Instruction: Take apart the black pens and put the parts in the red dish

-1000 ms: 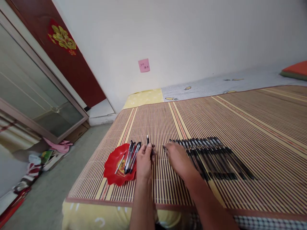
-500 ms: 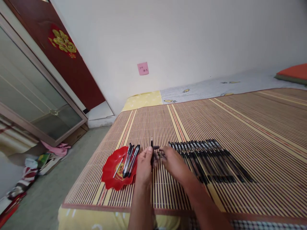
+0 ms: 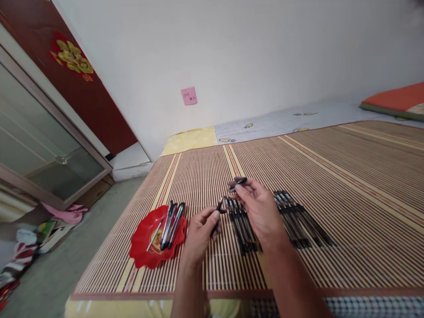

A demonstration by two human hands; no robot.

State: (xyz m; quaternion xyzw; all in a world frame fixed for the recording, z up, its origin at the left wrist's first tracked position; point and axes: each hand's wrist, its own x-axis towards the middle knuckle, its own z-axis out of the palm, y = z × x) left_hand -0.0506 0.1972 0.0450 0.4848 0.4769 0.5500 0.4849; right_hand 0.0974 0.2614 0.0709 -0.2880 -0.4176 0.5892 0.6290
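Note:
My left hand (image 3: 201,227) is closed around a black pen (image 3: 219,205), whose bare pointed tip sticks up past the thumb. Most of the barrel is hidden in the fingers. Higher and to the right, my right hand (image 3: 261,210) pinches a short dark pen cap (image 3: 239,182) between thumb and fingers, apart from the pen's tip. Under and beside the right hand, a row of capped black pens (image 3: 293,216) lies side by side on the striped mat; the hand covers its middle. Left of my left hand stands a red scalloped plate (image 3: 141,240) with several clear pens (image 3: 172,225) and a thin white stick (image 3: 154,237).
The striped mat (image 3: 198,176) covers a bed against a white wall (image 3: 251,57). A pink note (image 3: 189,96) is stuck to the wall. An orange cushion (image 3: 394,99) lies at the far right. Clothes (image 3: 64,214) lie on the floor at left, near a glass-panelled door (image 3: 43,128).
My right hand has lifted up and away from the left, carrying the cap. My left hand has tilted the pen's tip to the right. The view has shifted slightly right.

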